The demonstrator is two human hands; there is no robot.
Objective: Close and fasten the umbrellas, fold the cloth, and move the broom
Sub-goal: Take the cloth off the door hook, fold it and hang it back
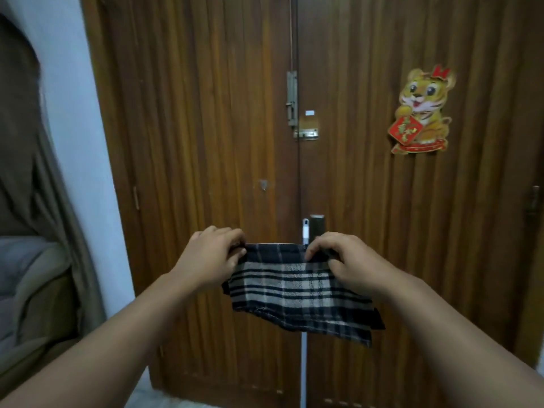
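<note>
Plaid cloth [297,285], black and white, hangs in the air in front of a brown wooden double door [206,113], and I see it held up at both top corners. My left hand [213,254] pinches the upper left corner with curled fingers; my right hand [343,260] pinches the upper right corner the same way. The cloth's long axis runs left to right, its top edge pulled taut and level between the hands, and the rest drapes down toward me, doubled over on itself.

Behind the cloth a thin white handle [304,231] stands upright against the door seam; what it belongs to I cannot tell. A tiger sticker [421,110] on the right door leaf carries a red diamond with gold characters too small to read. Metal bolts [294,107] sit at the seam.
</note>
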